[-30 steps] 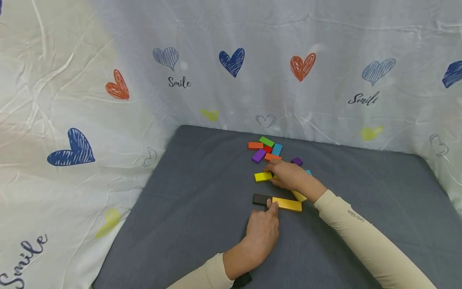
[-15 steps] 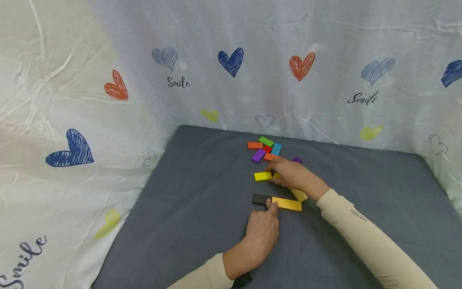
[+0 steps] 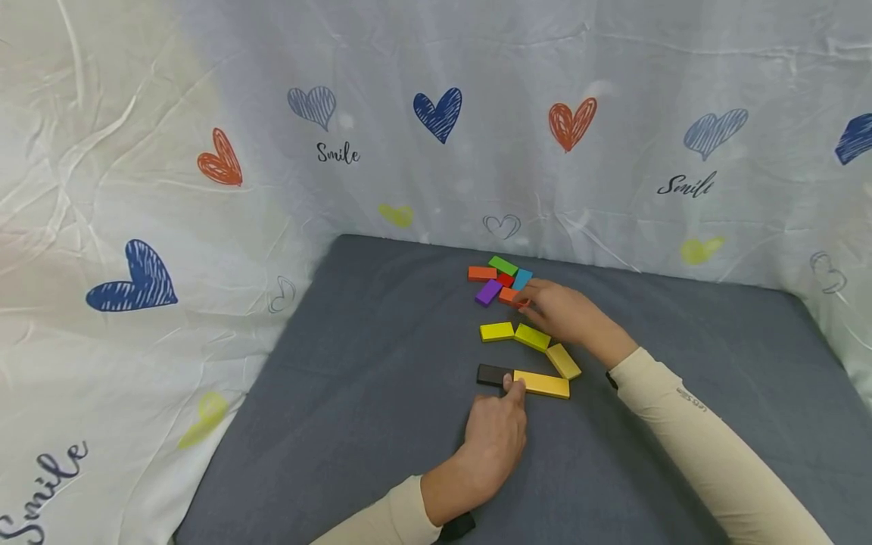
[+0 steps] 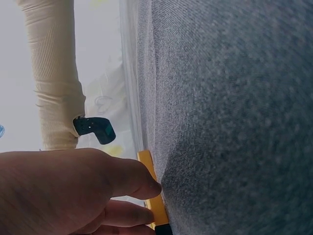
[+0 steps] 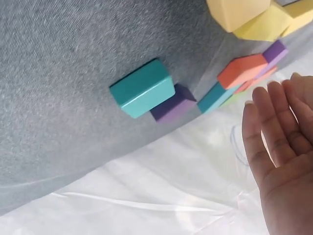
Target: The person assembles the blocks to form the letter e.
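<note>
My left hand (image 3: 496, 435) rests its fingertips where a black block (image 3: 492, 375) meets a long orange-yellow block (image 3: 547, 384). In the left wrist view its thumb and a finger lie against that orange-yellow block (image 4: 157, 208). From there a pale yellow block (image 3: 563, 361), an olive-yellow block (image 3: 533, 337) and a bright yellow block (image 3: 496, 332) curve back to the left. My right hand (image 3: 572, 314) is farther back, its fingertips overlapping the right end of an orange block (image 3: 507, 296). The right wrist view shows its fingers (image 5: 272, 122) loosely bent, nothing visible in them.
Behind lies a cluster with a purple block (image 3: 487, 292), a red block (image 3: 505, 280), a blue block (image 3: 521, 279), a green block (image 3: 502, 266) and another orange block (image 3: 482, 273). A teal block (image 5: 143, 88) and a dark purple block (image 5: 173, 104) lie apart. A white printed curtain (image 3: 436, 182) hangs behind.
My right hand has left the olive-yellow block and moved back to the orange block, uncovering the whole yellow curve. My left hand has stayed on the black and orange-yellow blocks.
</note>
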The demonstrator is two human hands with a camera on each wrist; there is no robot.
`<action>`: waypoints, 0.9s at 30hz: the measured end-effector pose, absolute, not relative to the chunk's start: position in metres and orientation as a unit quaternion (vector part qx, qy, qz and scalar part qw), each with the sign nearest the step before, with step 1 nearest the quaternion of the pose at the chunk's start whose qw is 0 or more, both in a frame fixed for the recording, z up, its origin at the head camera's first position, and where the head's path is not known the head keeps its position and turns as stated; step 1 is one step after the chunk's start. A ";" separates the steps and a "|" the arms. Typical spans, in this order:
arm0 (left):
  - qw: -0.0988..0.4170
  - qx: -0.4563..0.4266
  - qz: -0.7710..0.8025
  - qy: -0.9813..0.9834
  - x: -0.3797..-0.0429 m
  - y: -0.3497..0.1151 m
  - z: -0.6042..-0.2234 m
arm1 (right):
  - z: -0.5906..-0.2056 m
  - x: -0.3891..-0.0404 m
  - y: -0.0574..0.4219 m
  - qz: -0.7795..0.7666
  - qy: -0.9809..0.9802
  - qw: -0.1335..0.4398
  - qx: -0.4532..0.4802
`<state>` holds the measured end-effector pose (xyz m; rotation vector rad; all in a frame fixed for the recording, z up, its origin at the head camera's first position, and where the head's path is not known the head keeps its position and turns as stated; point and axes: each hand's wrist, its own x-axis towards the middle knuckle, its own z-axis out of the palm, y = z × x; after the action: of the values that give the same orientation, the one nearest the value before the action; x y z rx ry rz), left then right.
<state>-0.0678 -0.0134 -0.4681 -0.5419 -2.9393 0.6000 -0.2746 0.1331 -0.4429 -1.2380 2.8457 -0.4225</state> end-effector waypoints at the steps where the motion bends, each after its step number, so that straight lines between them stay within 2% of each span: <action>1: 0.047 -0.179 0.196 -0.963 -0.068 -0.014 -0.468 | -0.443 -0.276 0.134 -0.133 0.909 0.001 -0.395; 9: 0.056 -0.181 0.195 -0.962 -0.069 -0.014 -0.470 | -0.442 -0.282 0.138 -0.136 0.913 -0.005 -0.384; 16: 0.044 -0.185 0.192 -0.963 -0.068 -0.015 -0.469 | -0.445 -0.291 0.140 -0.129 0.921 -0.011 -0.367; 27: 0.019 -0.185 0.194 -0.963 -0.069 -0.013 -0.467 | -0.449 -0.303 0.137 -0.118 0.931 0.029 -0.343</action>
<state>-0.0686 -0.0127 -0.4667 -0.5751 -2.9891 0.6024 -0.3031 0.1373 -0.4488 -1.0592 2.8724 -0.3631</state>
